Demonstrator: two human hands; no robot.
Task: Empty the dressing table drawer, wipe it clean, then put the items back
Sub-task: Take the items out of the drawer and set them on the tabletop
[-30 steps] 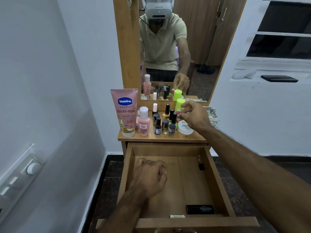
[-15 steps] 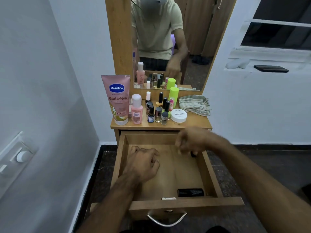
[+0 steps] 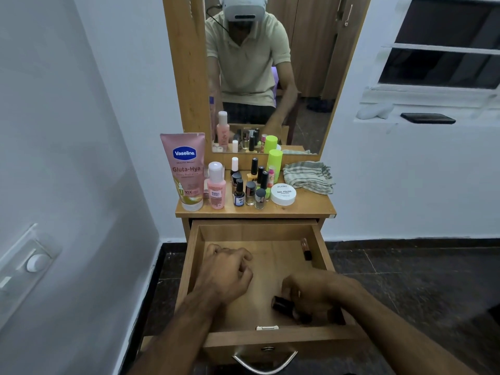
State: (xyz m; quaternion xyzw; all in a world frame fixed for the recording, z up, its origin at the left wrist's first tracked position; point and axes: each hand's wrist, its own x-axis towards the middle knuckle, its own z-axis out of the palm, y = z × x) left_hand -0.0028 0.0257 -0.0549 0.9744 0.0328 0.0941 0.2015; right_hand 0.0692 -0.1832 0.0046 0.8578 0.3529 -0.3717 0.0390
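both hands low in the drawer [image 3: 194, 255], right hand [image 3: 311, 292] around a dark tube [image 3: 284, 305]

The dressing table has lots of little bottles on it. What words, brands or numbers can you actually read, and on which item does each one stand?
"Vaseline", "Gluta-Hya", "10X": on the pink tube.
"NAIL POLISH": on the white round jar; the brand above it and the line below are too blurred.
Pink bottle: label print too small to read.
Nail polish bottles: labels too small to read.
Dark tube in the right hand: no legible text.
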